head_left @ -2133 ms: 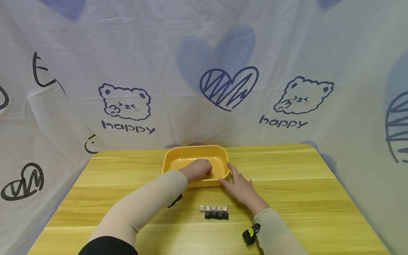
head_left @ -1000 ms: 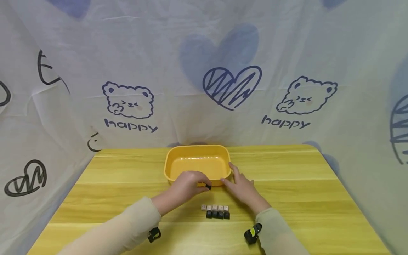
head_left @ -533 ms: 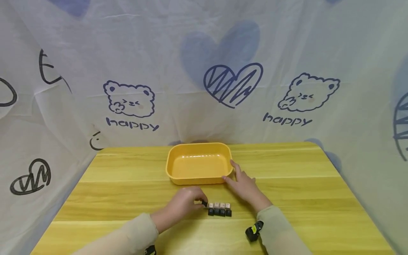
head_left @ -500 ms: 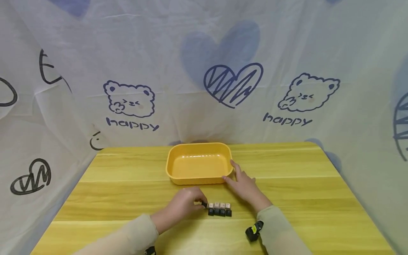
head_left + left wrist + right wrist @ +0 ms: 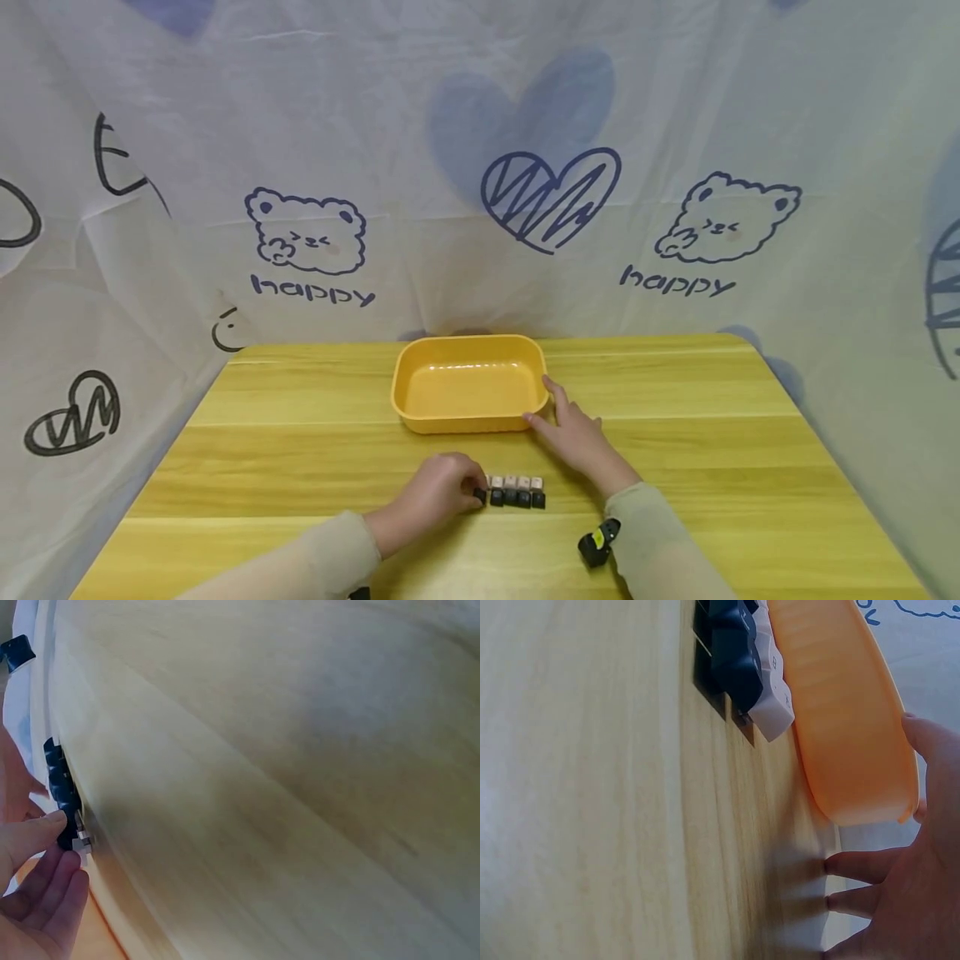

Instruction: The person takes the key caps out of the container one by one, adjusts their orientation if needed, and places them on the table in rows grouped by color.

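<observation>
In the head view my left hand (image 5: 438, 493) pinches a black keycap (image 5: 480, 497) between thumb and fingertips, at the left end of a row of black keycaps (image 5: 517, 498). Behind that row stands a row of white keycaps (image 5: 517, 482), its left end partly hidden by my fingers. The left wrist view shows the pinched keycap in line with the other black ones. My right hand (image 5: 577, 437) touches the front right corner of a yellow bin (image 5: 468, 425), thumb at the front rim and index finger along the side. Its other fingers are spread, as the right wrist view shows.
The wooden table (image 5: 697, 492) carries the bin near its back edge, behind the keycap rows. A white cloth (image 5: 420, 275) printed with bears and hearts hangs behind and at both sides. Each wrist wears a black camera, the right one (image 5: 596, 546) in plain sight.
My left hand has come out of the bin with a black keycap, moved toward me and lowered it to the left end of the black row. My right hand has stayed at the bin's corner.
</observation>
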{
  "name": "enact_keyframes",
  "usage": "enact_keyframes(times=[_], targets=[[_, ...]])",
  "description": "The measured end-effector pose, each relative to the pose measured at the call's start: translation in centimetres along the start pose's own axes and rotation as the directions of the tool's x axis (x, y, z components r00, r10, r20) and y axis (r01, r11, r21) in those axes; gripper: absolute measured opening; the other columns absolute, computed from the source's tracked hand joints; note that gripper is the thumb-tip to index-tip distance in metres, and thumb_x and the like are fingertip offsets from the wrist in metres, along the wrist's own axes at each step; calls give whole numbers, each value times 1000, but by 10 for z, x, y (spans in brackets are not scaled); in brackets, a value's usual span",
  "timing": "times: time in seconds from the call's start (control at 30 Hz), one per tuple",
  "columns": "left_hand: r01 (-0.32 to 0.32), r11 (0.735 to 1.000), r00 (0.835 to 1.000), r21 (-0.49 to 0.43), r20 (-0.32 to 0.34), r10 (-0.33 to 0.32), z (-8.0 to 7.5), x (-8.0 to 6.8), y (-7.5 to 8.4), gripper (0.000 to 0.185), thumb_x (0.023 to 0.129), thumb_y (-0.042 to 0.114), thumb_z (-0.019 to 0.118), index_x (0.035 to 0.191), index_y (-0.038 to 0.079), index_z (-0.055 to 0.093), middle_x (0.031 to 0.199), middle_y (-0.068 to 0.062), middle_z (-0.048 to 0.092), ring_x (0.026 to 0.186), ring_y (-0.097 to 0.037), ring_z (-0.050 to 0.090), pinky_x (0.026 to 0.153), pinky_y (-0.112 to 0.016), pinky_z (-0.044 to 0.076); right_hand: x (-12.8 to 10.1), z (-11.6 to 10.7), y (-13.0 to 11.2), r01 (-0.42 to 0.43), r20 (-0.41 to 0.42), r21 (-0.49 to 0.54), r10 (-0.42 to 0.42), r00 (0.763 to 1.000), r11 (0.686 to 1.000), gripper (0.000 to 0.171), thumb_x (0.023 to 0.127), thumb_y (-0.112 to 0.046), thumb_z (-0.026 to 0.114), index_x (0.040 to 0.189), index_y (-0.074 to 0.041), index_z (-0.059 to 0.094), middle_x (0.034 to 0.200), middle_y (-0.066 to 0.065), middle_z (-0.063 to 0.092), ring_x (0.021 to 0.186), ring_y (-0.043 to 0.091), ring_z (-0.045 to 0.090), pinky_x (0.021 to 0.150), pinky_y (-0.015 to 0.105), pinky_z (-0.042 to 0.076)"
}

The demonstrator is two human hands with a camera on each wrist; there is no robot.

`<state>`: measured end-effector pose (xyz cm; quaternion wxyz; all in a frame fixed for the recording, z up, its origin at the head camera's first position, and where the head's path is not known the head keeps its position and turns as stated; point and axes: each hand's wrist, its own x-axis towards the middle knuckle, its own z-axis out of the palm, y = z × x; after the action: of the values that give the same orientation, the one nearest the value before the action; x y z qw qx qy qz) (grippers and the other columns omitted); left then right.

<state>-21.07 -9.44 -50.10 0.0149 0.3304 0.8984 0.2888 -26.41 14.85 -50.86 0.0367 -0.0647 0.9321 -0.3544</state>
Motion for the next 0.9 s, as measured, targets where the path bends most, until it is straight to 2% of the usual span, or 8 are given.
enact_keyframes(times=[0.6,0.73,0.9], targets=[[-41,994,999,105,22,39,7,-4,2,20,73,5,85,87,11,73,84,6,65,76,-3,57,69,-20,50,-1,6,-1,5,-4,-19,-5,1000,1000,78,97,-54,50,156,-18,15,144,27,42,133,47,36,102,75,5],[-42,994,999,103,9,41,6,-4,2,18,73,6,84,87,11,73,83,6,64,76,-3,56,68,-19,50,0,6,-2,10,-3,-15,-10,1000,1000,77,97,-52,51,156,-17,16,144,27,42,132,47,37,102,76,5],[-47,992,998,119,-44,53,2,1,1,15,76,9,83,88,11,73,84,5,66,75,-4,60,68,-19,50,4,6,2,5,5,-13,-5,1000,1000,78,97,-54,50,157,-18,14,143,27,42,131,48,38,103,75,6]])
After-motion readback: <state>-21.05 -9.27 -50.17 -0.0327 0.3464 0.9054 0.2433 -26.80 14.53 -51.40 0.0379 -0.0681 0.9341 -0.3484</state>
